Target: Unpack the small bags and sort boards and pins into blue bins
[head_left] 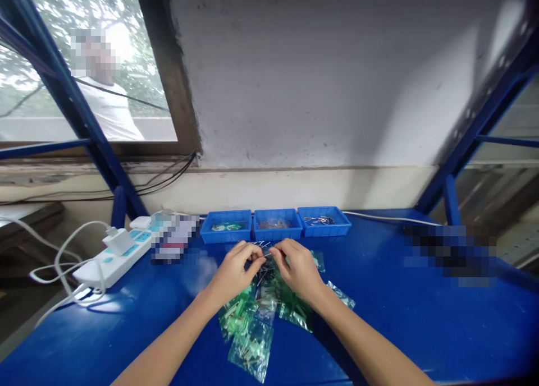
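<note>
My left hand and my right hand meet over the blue table, fingertips pinched together on a small thin metal part that is hard to make out. Under and in front of the hands lies a heap of small clear green plastic bags holding little components. Just behind the hands stand three small blue trays in a row: the left tray with green pieces, the middle tray with brownish bits, the right tray with metal pins.
A white power strip with a plugged-in charger and white cables lies at the table's left. Blue shelf uprights rise at both sides. A person in white stands outside the window. Blurred patches sit left and right on the table.
</note>
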`<act>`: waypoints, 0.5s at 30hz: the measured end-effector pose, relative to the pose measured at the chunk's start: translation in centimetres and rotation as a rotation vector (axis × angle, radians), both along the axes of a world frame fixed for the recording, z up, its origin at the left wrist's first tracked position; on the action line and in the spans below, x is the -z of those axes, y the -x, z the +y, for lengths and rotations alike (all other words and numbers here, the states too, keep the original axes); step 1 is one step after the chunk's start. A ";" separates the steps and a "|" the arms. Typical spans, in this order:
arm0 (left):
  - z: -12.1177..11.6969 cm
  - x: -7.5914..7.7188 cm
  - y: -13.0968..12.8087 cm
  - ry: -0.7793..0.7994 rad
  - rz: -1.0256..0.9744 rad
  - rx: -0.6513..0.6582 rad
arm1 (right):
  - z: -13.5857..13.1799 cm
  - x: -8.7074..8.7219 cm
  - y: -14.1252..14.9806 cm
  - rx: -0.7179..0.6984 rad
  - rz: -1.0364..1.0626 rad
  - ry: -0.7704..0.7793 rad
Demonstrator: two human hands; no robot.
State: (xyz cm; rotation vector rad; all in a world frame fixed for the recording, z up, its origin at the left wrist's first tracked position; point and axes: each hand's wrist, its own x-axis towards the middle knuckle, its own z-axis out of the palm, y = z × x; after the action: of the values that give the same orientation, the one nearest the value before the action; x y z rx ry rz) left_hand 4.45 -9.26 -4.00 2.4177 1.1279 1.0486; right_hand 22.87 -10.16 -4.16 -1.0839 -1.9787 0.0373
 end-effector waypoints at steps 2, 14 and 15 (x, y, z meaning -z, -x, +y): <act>0.0 -0.2 0.1 -0.023 0.006 -0.005 | -0.1 -0.1 0.0 -0.019 -0.001 0.010; 0.5 -0.5 0.9 0.026 0.098 -0.044 | 1.1 -2.1 -2.9 0.037 0.008 -0.137; 0.6 -0.3 1.1 0.045 0.136 -0.043 | 1.8 -2.5 -4.1 0.157 0.050 -0.168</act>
State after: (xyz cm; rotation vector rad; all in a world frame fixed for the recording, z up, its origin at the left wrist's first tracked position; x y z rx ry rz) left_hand 3.33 -8.62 -3.67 2.4712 1.2385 0.8719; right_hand 26.95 -8.41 -1.62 -1.1131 -1.8118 -0.1807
